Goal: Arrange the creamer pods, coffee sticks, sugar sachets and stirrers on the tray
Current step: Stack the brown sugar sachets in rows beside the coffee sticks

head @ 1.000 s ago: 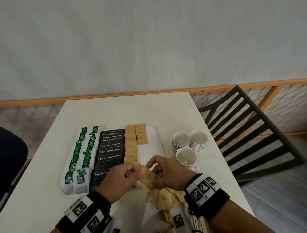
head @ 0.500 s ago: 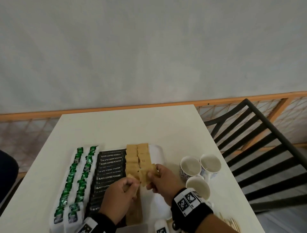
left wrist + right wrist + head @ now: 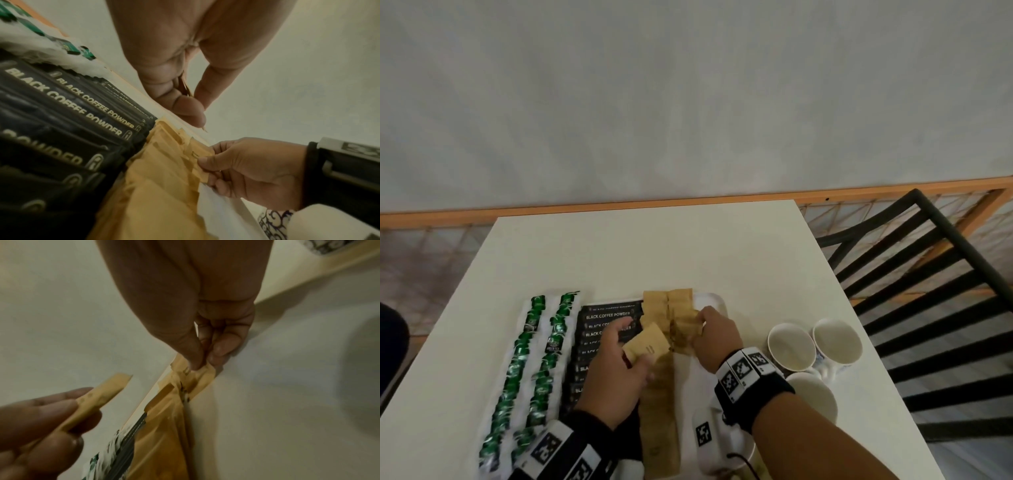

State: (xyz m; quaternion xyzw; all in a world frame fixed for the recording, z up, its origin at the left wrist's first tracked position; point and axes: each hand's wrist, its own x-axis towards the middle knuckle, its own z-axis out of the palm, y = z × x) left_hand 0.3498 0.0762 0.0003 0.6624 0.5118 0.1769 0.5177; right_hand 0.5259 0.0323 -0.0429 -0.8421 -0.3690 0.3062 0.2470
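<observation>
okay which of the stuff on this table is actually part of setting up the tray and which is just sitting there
Part of the job: tray, green creamer pods, black coffee sticks, brown sugar sachets, left hand, right hand.
Just lying about: three cups, black chair.

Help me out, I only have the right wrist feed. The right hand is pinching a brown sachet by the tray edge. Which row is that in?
Observer: In the head view the right hand pinches a sugar sachet at the near end of the shorter, right-hand brown column.
Operator: And what is under the left hand?
Observer: The left hand holds a second sachet, tilted, over the longer left column. The black coffee sticks beside it read BLACK COFFEE POWDER.
Operator: Anything to the right of the tray?
Observer: Three white cups stand on the table, off the tray.
</observation>
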